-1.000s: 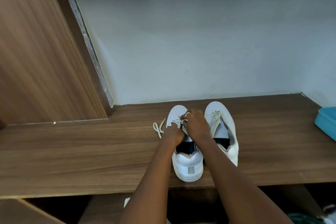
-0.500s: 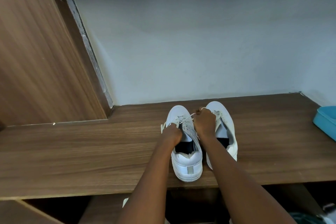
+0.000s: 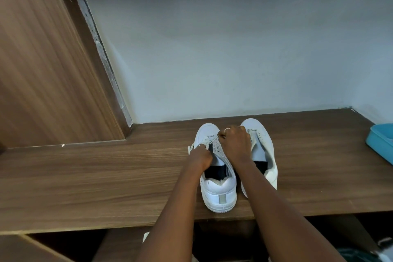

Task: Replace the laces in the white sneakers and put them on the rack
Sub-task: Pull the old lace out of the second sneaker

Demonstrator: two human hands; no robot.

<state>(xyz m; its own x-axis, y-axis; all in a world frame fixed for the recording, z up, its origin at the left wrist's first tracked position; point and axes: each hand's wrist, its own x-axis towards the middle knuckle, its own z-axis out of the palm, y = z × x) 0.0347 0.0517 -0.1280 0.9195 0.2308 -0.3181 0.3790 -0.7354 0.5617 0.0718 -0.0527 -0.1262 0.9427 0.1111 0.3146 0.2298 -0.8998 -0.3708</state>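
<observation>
Two white sneakers stand side by side on a wooden shelf (image 3: 106,176), toes toward the wall. Over the left sneaker (image 3: 219,193) my left hand (image 3: 201,156) pinches the white lace (image 3: 209,141) at the eyelets. My right hand (image 3: 236,144) pinches the other stretch of that lace near the toe and covers part of the right sneaker (image 3: 262,144). The lace runs taut between the two hands. Most of the lacing is hidden under my hands.
A blue plastic container (image 3: 380,142) sits at the shelf's right edge. A wooden side panel (image 3: 42,70) rises on the left and a pale wall (image 3: 223,49) stands behind. Lower shelf compartments (image 3: 63,244) open below the front edge.
The loose lace end that lay on the shelf to the left of the shoe has been drawn in. My right hand moved right and forward, pulling the lace taut.
</observation>
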